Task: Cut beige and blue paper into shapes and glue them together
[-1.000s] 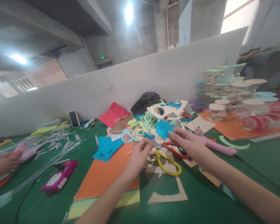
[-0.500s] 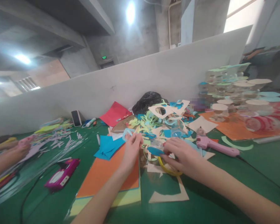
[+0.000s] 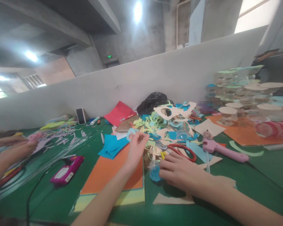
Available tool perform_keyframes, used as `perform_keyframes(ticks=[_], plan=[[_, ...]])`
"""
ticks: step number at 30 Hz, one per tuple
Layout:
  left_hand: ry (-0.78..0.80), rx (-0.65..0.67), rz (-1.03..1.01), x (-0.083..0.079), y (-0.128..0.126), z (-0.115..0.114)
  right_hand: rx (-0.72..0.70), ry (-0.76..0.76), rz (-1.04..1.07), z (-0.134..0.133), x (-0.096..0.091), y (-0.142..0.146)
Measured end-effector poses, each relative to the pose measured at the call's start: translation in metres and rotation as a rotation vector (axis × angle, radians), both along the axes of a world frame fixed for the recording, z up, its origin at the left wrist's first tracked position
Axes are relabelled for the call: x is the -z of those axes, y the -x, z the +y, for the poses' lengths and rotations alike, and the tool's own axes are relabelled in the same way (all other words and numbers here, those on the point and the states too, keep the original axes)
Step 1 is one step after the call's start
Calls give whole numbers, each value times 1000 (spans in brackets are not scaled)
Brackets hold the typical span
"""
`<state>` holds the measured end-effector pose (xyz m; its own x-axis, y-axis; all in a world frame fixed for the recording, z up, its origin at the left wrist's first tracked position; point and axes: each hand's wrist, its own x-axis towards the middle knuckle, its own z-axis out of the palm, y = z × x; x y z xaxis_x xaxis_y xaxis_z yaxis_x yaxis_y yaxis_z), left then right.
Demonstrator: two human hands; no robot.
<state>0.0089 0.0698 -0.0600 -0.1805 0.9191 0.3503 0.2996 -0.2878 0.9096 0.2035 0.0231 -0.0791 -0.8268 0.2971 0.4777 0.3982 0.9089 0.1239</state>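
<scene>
My right hand [image 3: 179, 171] rests low on the green table and grips a small clear plastic cup [image 3: 154, 169] with a blue paper disc on it, just left of the fingertips. Behind it lie scissors with a red handle [image 3: 182, 150]; a bit of a yellow handle shows beside them. My left hand [image 3: 136, 147] is raised over the edge of an orange sheet [image 3: 108, 172]. Its fingers are pinched together by a pile of cut paper scraps [image 3: 153, 125] and a pale blue paper ring [image 3: 131, 133]. What the pinch holds is too small to make out.
A pink glue gun [image 3: 224, 150] lies to the right, a magenta device [image 3: 67, 169] with a black cable to the left. Stacked cups with paper lids [image 3: 245, 94] stand at the back right. A white partition [image 3: 155, 75] closes the far side. Another person's hands [image 3: 14, 150] work at the left.
My right hand has drawn back toward me, from the blue disc by the scissors to the table near me, bringing the cup along. My left hand has moved only slightly.
</scene>
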Motion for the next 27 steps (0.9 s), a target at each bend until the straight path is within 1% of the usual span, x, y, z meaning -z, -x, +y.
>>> perform_keyframes(ticks=[7,14,18,21,24,27], plan=[[10,76,27,2,1,0,0,38,-23,0,-1,-4],[33,96,34,-6,-5,-7,-4,49,-13,1,0,-3],[68,121,42,-8,-6,-8,-3,121,-17,-1,1,-5],[84,142,53,-8,-6,-7,-3,197,-9,-4,-1,-5],[84,125,77,-7,-6,-7,-8,222,38,-6,-6,-5],[64,86,112,-8,-3,-7,12,197,93,-5,-9,-5]])
